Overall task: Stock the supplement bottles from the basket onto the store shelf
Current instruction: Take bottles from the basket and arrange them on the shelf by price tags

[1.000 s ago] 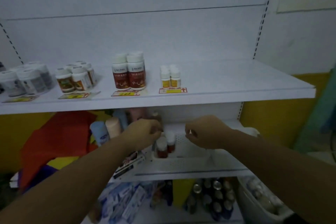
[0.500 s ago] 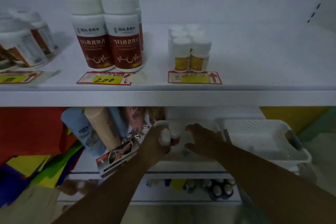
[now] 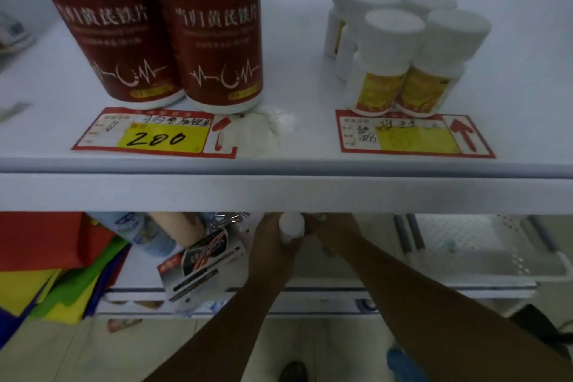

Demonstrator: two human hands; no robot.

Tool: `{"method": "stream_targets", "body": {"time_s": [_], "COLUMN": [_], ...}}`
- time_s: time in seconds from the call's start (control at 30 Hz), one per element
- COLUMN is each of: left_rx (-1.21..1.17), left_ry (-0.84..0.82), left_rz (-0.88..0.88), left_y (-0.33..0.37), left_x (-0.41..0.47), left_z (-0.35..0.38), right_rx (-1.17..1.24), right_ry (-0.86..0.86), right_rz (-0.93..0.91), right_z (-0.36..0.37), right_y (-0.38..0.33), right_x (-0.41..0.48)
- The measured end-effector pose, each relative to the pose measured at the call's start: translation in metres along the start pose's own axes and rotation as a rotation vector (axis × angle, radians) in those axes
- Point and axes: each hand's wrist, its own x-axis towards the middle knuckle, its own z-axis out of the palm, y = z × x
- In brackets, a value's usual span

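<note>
The left hand (image 3: pixel 273 242) was closed around a small white-capped bottle (image 3: pixel 290 226), cap up, just below the front edge of the upper shelf (image 3: pixel 279 192); the upright grip probably served to let the bottle clear that edge and be stood down without turning. The right hand (image 3: pixel 328 226) lay touching or just beside the bottle on its right side, its fingers hidden under the shelf edge, so whether it gripped anything could not be told. Both forearms rose from the bottom of the view and converged under the middle of the shelf, the left one steeper, the right one entering from the lower right corner. On the shelf, two red-label bottles (image 3: pixel 167 34) stood touching at the front left, directly behind a price tag (image 3: pixel 148 133) marked 280. A block of yellow-label bottles (image 3: pixel 403 49) stood in two files at the front right, behind a second tag (image 3: pixel 412 136); the tags evidently fixed each product's place. The white basket (image 3: pixel 483 260) rested on the lower shelf (image 3: pixel 310 291), near its right end; no bottles were visible in it. Judged from this, the held bottle was in transit to the upper shelf.
</note>
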Motion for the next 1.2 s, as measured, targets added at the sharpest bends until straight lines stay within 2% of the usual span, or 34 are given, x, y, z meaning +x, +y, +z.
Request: {"method": "stream_targets", "body": {"time_s": [0.03,0.17,0.27,0.43,0.53,0.67,0.97,1.2], "left_rx": [-0.082,-0.173,-0.343,-0.642,-0.743,-0.737,-0.684,-0.668], "left_ry": [0.004,0.099,0.074,-0.048,-0.127,-0.158,0.129,0.056], "left_rz": [0.027,0.029,-0.003,-0.103,-0.080,-0.029,0.157,0.196], "left_y": [0.001,0.023,0.047,0.091,0.124,0.160,0.196,0.197], "left_x": [0.000,-0.009,-0.034,-0.109,-0.160,-0.214,-0.294,-0.298], "left_z": [-0.002,-0.020,-0.037,-0.053,-0.054,-0.065,-0.138,-0.196], "right_rx": [0.155,0.488,0.701,0.989,1.174,1.177,1.038,0.940], "right_ry": [0.054,0.107,0.129,-0.086,-0.170,-0.172,-0.301,-0.306], "right_rz": [-0.038,-0.059,-0.090,-0.012,0.044,0.014,-0.204,-0.333], "right_z": [-0.001,-0.025,-0.049,-0.077,-0.085,-0.100,-0.080,-0.047], "right_y": [0.001,-0.009,-0.019,-0.038,-0.048,-0.072,-0.139,-0.191], "right_x": [-0.003,-0.031,-0.058,-0.145,-0.197,-0.255,-0.341,-0.356]}}
